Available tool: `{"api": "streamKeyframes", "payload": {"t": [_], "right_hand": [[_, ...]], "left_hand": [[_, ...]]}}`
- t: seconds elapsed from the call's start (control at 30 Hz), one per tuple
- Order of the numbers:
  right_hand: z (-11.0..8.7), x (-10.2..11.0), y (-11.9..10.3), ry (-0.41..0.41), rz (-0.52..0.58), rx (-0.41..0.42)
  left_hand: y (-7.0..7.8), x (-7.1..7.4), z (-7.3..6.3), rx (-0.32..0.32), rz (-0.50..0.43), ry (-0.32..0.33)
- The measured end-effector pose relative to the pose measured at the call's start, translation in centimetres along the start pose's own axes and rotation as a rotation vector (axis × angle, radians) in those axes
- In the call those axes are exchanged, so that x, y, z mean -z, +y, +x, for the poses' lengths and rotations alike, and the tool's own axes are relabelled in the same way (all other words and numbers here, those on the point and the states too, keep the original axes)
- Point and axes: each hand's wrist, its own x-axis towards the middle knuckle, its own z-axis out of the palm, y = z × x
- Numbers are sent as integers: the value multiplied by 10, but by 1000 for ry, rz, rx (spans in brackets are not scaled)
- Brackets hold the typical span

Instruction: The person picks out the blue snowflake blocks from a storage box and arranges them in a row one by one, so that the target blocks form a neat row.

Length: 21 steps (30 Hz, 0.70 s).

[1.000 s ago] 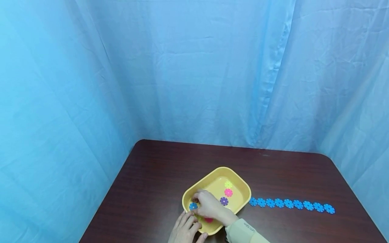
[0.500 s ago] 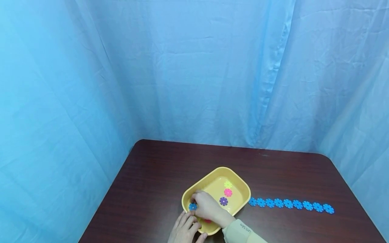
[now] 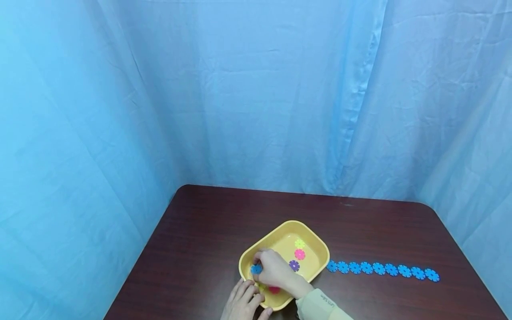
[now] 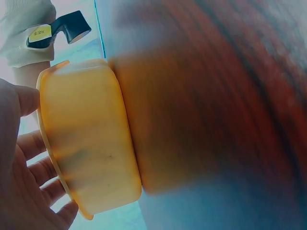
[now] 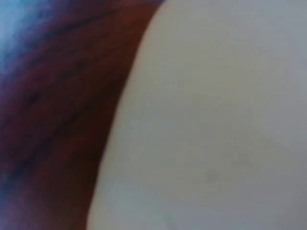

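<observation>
In the head view, my left hand (image 3: pixel 244 300) grips the near left rim of a yellow plastic basin (image 3: pixel 325 242). The left wrist view shows its fingers (image 4: pixel 42 170) hooked along that rim. My right hand (image 3: pixel 273 271) reaches down inside the basin and pinches a blue snowflake disc (image 3: pixel 256 269) at the left end. Beneath that hand lie a pink disc (image 3: pixel 274 290) and a yellow-green disc (image 3: pixel 261 286), both partly covered. Farther back in the basin are a purple disc (image 3: pixel 294 266), another pink disc (image 3: pixel 300 254) and a yellow disc (image 3: pixel 299 243).
Several blue snowflake discs (image 3: pixel 378 268) form a row to the right of the basin, on the dark wooden table (image 3: pixel 208 222). Light blue curtains (image 3: pixel 256 98) surround the table. A blurred pale surface (image 5: pixel 206 120) fills most of the right wrist view.
The blue disc at my right fingertips has shifted slightly up and right inside the basin. My left hand has stayed on the rim.
</observation>
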Motion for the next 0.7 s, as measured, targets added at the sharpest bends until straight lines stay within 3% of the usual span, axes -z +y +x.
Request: {"api": "streamKeyframes", "payload": {"t": [0.33, 0.53, 0.7], "right_hand": [[-2, 20, -6, 28, 19, 10], [-4, 34, -7, 11, 76, -17], [-5, 42, -5, 48, 98, -6]], "left_hand": [[0, 0, 0, -1, -8, -6], [2, 3, 1, 28, -1, -48], [3, 4, 1, 35, -9, -69]]}}
